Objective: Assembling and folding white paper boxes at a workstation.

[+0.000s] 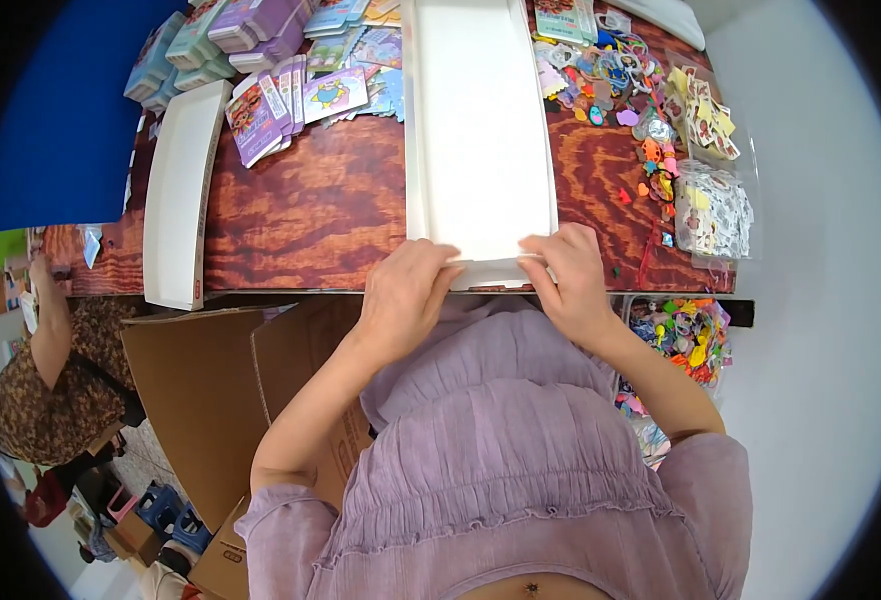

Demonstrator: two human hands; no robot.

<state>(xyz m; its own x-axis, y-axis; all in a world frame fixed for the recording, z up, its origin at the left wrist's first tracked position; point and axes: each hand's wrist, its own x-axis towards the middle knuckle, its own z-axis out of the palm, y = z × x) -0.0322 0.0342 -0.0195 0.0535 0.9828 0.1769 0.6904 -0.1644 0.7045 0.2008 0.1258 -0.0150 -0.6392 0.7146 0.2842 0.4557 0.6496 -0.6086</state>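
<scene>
A long, shallow white cardboard box (483, 150) lies lengthwise on the wood-patterned table, its inside bare and white. My left hand (406, 290) grips the left corner of its near end wall, fingers bent over the edge. At the right corner of the same wall, my right hand (573, 278) pinches the cardboard between thumb and fingers. Between the two hands the near wall looks partly folded up along the table edge. Both forearms come up from below in loose mauve sleeves.
Left of the box stands a second white tray (178, 190). Purple card packs (259, 118) and stacked packs (251, 25) lie at the far left. Small colourful trinkets (611, 75) and clear bags (716, 215) lie right. Cardboard boxes (201, 380) stand below; another person (56, 370) is at left.
</scene>
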